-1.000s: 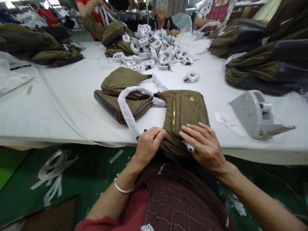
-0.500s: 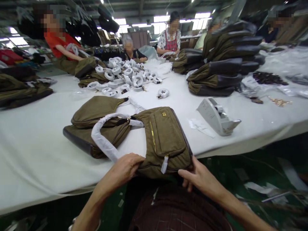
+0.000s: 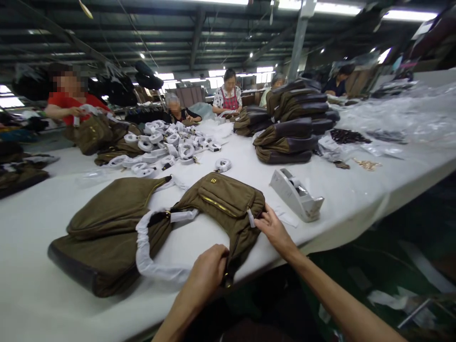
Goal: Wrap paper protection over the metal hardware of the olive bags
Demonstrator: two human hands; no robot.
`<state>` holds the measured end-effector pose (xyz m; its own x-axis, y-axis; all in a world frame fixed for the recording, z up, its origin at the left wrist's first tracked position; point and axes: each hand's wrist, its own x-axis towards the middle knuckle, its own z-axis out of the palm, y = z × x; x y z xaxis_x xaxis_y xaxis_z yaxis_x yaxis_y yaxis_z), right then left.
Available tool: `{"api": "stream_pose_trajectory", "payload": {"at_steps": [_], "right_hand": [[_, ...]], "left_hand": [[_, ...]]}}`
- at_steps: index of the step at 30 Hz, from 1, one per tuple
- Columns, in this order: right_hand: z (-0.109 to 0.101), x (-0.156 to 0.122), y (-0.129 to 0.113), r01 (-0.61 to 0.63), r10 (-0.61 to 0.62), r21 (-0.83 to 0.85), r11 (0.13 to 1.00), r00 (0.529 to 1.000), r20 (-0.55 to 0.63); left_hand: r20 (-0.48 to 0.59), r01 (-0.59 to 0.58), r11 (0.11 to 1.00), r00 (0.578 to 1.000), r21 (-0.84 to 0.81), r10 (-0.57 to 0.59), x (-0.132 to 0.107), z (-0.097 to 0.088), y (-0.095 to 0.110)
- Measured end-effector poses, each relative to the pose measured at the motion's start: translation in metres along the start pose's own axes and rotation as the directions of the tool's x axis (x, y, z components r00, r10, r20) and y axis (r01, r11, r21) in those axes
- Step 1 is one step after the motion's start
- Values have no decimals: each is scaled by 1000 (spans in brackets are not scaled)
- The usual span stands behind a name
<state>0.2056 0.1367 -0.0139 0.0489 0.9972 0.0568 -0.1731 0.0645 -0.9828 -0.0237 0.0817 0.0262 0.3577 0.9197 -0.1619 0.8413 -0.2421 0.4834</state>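
Observation:
An olive-green fabric handbag (image 3: 221, 204) with gold zips lies near the front edge of the white table (image 3: 342, 190). Its strap is wrapped in white foam paper (image 3: 149, 266). My left hand (image 3: 208, 273) is closed on the bag's near corner by a gold ring. My right hand (image 3: 272, 228) grips the bag's right edge beside a white-wrapped zip pull (image 3: 251, 217). Two more olive bags (image 3: 107, 228) lie stacked to the left, partly under the strap.
A grey tape dispenser (image 3: 295, 194) stands right of the bag. Several white-wrapped coiled straps (image 3: 167, 145) are heaped mid-table. A stack of olive and dark bags (image 3: 292, 135) rises at the back right. Other people work at the far side.
The view has lifted and swung right. The bag has been turned and pushed onto the table; my right hand moved from its bottom edge to its right side.

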Motion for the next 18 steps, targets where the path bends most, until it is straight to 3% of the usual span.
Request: {"api": "stream_pose_trajectory", "payload": {"at_steps": [3, 6, 8, 13, 15, 18], "right_hand": [[-6, -4, 18, 21, -22, -42, 999, 999, -38], [-6, -7, 20, 53, -56, -61, 997, 997, -48], [-5, -6, 16, 55, -60, -77, 996, 996, -65], [-7, -10, 13, 64, -82, -111, 992, 983, -162], [-5, -21, 15, 98, -141, -170, 981, 955, -261], [0, -35, 4, 224, -396, -425, 877, 839, -374]], "left_hand": [[110, -78, 990, 992, 115, 65, 6, -12, -3], [263, -156, 984, 956, 82, 129, 16, -22, -6], [336, -146, 988, 934, 44, 123, 27, -24, -8], [417, -175, 983, 898, 52, 138, 45, -25, -3], [445, -209, 970, 886, 123, 134, 42, -28, 5], [500, -305, 934, 848, 188, 176, 44, -30, 15]]}}
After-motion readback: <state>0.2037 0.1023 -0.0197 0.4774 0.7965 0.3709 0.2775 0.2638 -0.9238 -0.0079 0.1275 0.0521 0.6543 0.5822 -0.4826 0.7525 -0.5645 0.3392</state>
